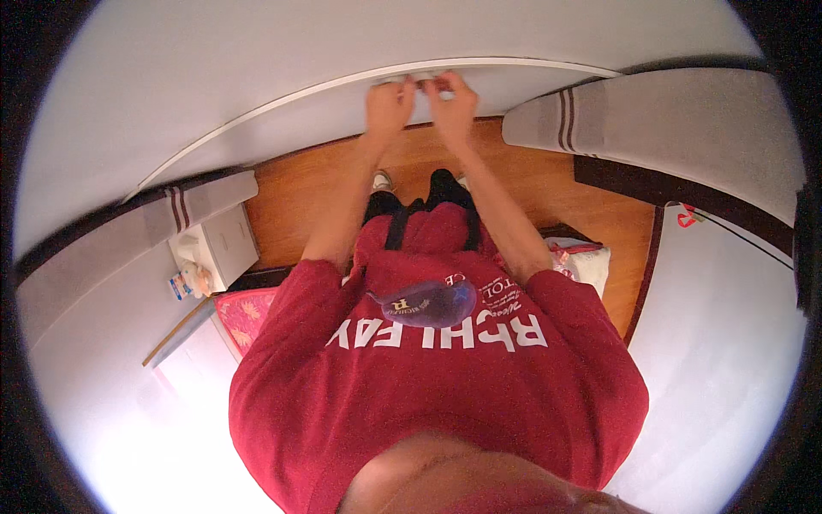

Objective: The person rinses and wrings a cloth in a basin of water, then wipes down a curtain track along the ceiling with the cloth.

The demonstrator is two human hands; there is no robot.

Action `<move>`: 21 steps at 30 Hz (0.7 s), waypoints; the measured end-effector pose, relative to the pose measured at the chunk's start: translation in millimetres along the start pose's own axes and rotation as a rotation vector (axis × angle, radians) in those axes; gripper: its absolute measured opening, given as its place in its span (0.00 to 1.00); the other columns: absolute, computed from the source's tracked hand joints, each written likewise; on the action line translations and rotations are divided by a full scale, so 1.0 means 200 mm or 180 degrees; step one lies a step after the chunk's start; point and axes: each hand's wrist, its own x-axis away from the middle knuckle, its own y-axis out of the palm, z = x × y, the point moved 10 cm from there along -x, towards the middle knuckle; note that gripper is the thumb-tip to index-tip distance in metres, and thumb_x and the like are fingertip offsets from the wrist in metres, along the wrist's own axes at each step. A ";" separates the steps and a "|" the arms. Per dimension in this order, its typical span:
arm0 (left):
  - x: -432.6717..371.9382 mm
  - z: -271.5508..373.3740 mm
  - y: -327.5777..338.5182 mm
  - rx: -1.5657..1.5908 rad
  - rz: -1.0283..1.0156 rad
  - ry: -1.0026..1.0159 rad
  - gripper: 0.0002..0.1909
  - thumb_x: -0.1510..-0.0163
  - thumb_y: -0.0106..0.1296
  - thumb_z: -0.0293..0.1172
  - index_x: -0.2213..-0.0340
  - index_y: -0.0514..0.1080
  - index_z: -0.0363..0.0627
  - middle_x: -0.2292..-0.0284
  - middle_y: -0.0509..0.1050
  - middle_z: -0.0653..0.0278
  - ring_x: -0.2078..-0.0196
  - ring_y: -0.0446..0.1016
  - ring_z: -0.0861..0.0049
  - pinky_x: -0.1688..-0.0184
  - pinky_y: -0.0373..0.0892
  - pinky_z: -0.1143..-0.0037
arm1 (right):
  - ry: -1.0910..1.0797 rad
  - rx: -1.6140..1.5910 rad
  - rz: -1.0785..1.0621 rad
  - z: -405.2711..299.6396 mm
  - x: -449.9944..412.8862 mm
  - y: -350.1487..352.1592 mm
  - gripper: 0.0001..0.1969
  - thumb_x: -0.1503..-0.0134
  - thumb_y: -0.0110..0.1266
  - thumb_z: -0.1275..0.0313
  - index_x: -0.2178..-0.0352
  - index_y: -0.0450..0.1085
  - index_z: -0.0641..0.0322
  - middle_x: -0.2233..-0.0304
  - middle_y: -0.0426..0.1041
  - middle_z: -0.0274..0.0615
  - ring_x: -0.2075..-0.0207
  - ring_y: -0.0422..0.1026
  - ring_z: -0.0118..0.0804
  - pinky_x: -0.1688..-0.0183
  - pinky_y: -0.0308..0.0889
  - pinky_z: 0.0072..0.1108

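Observation:
Both arms reach forward to the pale wall panel (334,122) under a curved white trim strip (359,74). My left hand (390,103) has its fingers curled on a small pale object (399,79) just below the strip. Close by on the right, my right hand (453,106) has bent fingers around the same pale object or another like it. A narrow dark gap lies between the hands. Motion blur and the fingers hide most of what is held, so its kind cannot be told.
Grey striped fabric panels (546,122) flank the wall. Wooden floor (514,173) lies around my shoes (381,181). A white cabinet (228,241) bearing small items stands left, near a red patterned surface (241,311). A bag-like bundle (587,263) lies right, and a red item (687,217) beyond.

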 end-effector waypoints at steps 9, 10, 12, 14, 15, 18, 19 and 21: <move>0.10 -0.33 -0.39 0.0050 0.0210 -0.0504 0.18 0.50 0.42 0.33 0.86 0.69 0.31 0.89 0.64 0.46 0.89 0.65 0.58 0.84 0.60 0.69 | 0.0284 -0.0420 -0.0299 -0.15 0.16 0.43 0.06 0.57 0.54 0.75 0.79 0.66 0.67 0.81 0.69 0.44 0.79 0.70 0.38 0.73 0.64 0.25; 0.09 -0.30 -0.37 0.0064 0.0171 -0.0474 0.18 0.50 0.42 0.33 0.86 0.69 0.31 0.89 0.64 0.46 0.89 0.65 0.58 0.84 0.60 0.69 | 0.0140 -0.0345 -0.0322 -0.17 0.15 0.40 0.06 0.57 0.53 0.75 0.79 0.65 0.67 0.81 0.69 0.44 0.78 0.70 0.38 0.73 0.64 0.26; 0.07 -0.21 -0.31 0.0208 0.0107 -0.0407 0.20 0.50 0.42 0.34 0.87 0.68 0.31 0.90 0.63 0.46 0.88 0.65 0.57 0.84 0.60 0.69 | 0.0002 -0.0242 -0.0291 -0.17 0.12 0.30 0.06 0.57 0.53 0.76 0.78 0.65 0.67 0.80 0.69 0.45 0.78 0.70 0.39 0.73 0.64 0.26; 0.03 -0.10 -0.17 0.0213 0.0054 -0.0267 0.20 0.50 0.41 0.34 0.88 0.67 0.31 0.90 0.63 0.46 0.88 0.65 0.56 0.83 0.60 0.68 | -0.0112 0.0040 0.0053 -0.14 0.07 0.13 0.07 0.57 0.53 0.76 0.76 0.64 0.67 0.79 0.69 0.45 0.78 0.70 0.39 0.73 0.64 0.26; 0.01 -0.04 -0.09 0.0191 0.0056 -0.0176 0.20 0.49 0.41 0.34 0.88 0.67 0.31 0.89 0.64 0.46 0.87 0.65 0.55 0.83 0.61 0.67 | -0.0123 0.0058 0.0084 -0.10 0.03 0.05 0.07 0.57 0.53 0.76 0.76 0.64 0.67 0.79 0.69 0.45 0.78 0.70 0.39 0.73 0.64 0.26; -0.08 0.19 0.23 0.0210 -0.0090 0.0085 0.20 0.50 0.41 0.33 0.89 0.67 0.32 0.89 0.64 0.46 0.86 0.66 0.53 0.81 0.63 0.66 | -0.0111 0.0281 0.0286 0.07 -0.08 -0.26 0.06 0.56 0.52 0.77 0.75 0.64 0.67 0.78 0.69 0.45 0.77 0.70 0.40 0.73 0.64 0.26; -0.11 0.27 0.32 0.0206 -0.0101 0.0162 0.20 0.50 0.41 0.33 0.89 0.67 0.32 0.88 0.64 0.46 0.85 0.66 0.53 0.80 0.63 0.65 | -0.0119 0.0306 0.0291 0.10 -0.12 -0.36 0.06 0.56 0.52 0.77 0.75 0.64 0.67 0.78 0.69 0.45 0.77 0.70 0.40 0.73 0.64 0.26; -0.16 0.39 0.50 0.0166 -0.0116 0.0176 0.17 0.52 0.41 0.32 0.88 0.67 0.32 0.87 0.66 0.46 0.83 0.67 0.54 0.78 0.64 0.64 | -0.0083 0.0300 0.0277 0.17 -0.20 -0.54 0.06 0.56 0.51 0.77 0.75 0.64 0.67 0.78 0.70 0.45 0.76 0.70 0.40 0.72 0.64 0.25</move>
